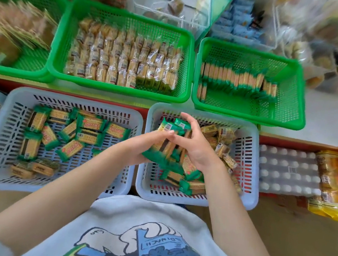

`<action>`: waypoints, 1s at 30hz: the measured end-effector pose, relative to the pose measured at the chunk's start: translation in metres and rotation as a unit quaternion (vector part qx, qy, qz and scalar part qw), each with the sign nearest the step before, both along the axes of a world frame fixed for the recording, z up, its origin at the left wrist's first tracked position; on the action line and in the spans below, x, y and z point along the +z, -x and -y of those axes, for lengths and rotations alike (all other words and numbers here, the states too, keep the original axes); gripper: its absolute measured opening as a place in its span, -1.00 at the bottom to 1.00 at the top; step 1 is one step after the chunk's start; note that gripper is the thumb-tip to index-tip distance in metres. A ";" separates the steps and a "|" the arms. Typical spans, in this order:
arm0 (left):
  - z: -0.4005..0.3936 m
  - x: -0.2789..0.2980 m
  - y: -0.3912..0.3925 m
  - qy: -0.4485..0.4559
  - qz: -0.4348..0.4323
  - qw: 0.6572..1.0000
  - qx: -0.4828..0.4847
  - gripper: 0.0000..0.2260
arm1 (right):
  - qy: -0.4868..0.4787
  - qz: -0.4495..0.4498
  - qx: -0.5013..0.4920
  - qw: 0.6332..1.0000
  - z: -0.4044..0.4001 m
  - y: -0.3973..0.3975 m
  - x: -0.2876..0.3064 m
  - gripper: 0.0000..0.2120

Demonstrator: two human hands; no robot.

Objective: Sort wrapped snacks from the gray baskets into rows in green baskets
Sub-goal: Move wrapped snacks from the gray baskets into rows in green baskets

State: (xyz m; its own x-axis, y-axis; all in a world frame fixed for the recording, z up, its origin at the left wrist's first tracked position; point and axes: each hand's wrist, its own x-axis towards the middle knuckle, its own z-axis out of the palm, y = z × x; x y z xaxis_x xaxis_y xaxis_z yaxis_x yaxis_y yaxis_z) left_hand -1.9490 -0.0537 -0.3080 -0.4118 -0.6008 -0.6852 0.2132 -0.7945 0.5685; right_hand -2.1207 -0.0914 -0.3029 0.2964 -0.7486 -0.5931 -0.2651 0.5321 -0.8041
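Both hands are meeting over the right gray basket (251, 174) at lower centre: the left hand (141, 145) and right hand (195, 149) are gripping a stack of green-wrapped snacks (170, 146). The green basket (288, 111) is sitting upper right, holding a row.

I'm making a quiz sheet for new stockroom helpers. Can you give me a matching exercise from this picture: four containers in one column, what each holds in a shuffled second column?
Containers
1. Left gray plastic basket
2. Right gray plastic basket
3. Middle green plastic basket
4. Right green plastic basket

Contents
A. One long upright row of green-edged cracker packs plus the start of a second
B. Loose scattered green-wrapped packs, no hands inside
C. Several full rows, mostly clear-wrapped crackers
D. Mixed heap, with both hands gathering a bundle of green packs above it

Pairs: 1-B, 2-D, 3-C, 4-A
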 end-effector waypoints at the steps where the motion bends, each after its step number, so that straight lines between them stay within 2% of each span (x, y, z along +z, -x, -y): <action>1: 0.003 0.006 0.001 -0.005 -0.027 1.000 0.016 -0.67 | 0.013 -0.011 -0.002 1.000 0.004 0.000 0.006 -0.32; 2: 0.006 0.009 0.000 -0.009 -0.039 0.999 0.029 -0.66 | 0.024 -0.023 -0.003 0.999 0.007 0.001 0.014 -0.32; 5: 0.013 0.016 0.001 -0.036 -0.056 0.996 0.065 -0.65 | 0.049 -0.050 0.002 0.998 0.013 0.006 0.033 -0.52; 6: 0.014 0.018 0.003 -0.045 -0.066 0.994 0.077 -0.65 | 0.055 -0.061 0.000 0.997 0.014 0.007 0.037 -0.52; 9: 0.016 0.023 0.016 -0.055 -0.094 0.992 0.070 -0.62 | 0.064 -0.079 -0.015 0.995 0.014 0.009 0.040 -0.42; 12: 0.021 0.030 0.037 -0.049 -0.077 0.994 0.067 -0.65 | 0.076 -0.070 -0.021 0.994 0.016 0.012 0.040 -0.34; 14: 0.028 0.034 0.048 -0.043 -0.070 0.991 0.102 -0.61 | 0.093 -0.052 -0.066 0.992 0.022 0.021 0.041 -0.39; 17: 0.044 0.039 0.065 -0.008 -0.082 0.984 0.155 -0.61 | 0.067 0.000 -0.150 0.986 0.037 0.044 0.038 -0.45; 19: 0.056 0.045 0.083 0.022 -0.081 0.984 0.154 -0.60 | 0.040 0.030 -0.145 0.988 0.039 0.057 0.036 -0.35; 22: 0.074 0.050 0.123 0.045 -0.038 0.985 0.161 -0.47 | 0.006 0.062 -0.123 0.991 0.039 0.070 0.028 -0.14; 24: 0.090 0.045 0.149 0.071 -0.004 0.983 0.168 -0.51 | -0.032 0.083 -0.134 0.987 0.050 0.088 0.022 -0.05; 26: 0.109 0.036 0.166 0.105 0.066 0.974 0.189 -0.56 | -0.054 0.082 -0.110 0.989 0.067 0.110 0.025 -0.16; 27: 0.118 0.031 0.171 0.116 0.097 0.969 0.195 -0.52 | -0.059 0.078 -0.087 0.991 0.075 0.120 0.025 -0.27; 29: 0.134 0.023 0.177 0.121 0.084 0.973 0.177 -0.47 | -0.051 0.056 -0.056 0.996 0.096 0.138 0.023 -0.55; 30: 0.140 0.019 0.179 0.125 0.064 0.977 0.162 -0.49 | -0.038 0.030 -0.056 0.997 0.109 0.143 0.021 -0.60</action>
